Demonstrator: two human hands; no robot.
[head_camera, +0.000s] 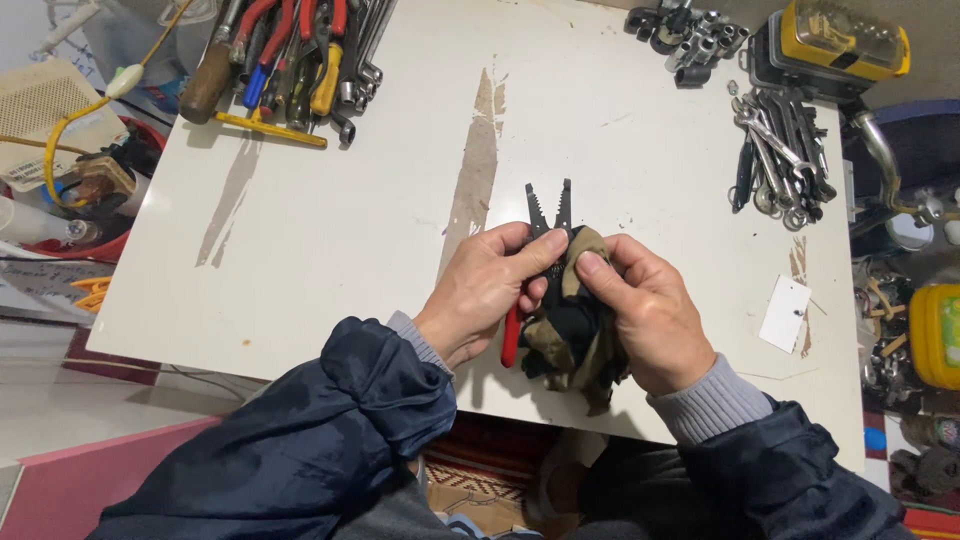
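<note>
My left hand (485, 290) grips a pair of black-jawed wire strippers (550, 208) with red handles, jaws pointing away from me and slightly apart. My right hand (645, 310) presses a dirty tan and black rag (572, 340) against the tool just below the jaws. The rag hangs down between both hands and hides most of the handles; one red handle tip shows under my left palm. Both hands hover over the near edge of a white table (330, 230).
A pile of pliers, screwdrivers and wrenches (290, 60) lies at the far left. Several wrenches (780, 150) and sockets (690, 40) sit at the far right beside a yellow case (840, 40). A small white card (785, 312) lies right of my hand.
</note>
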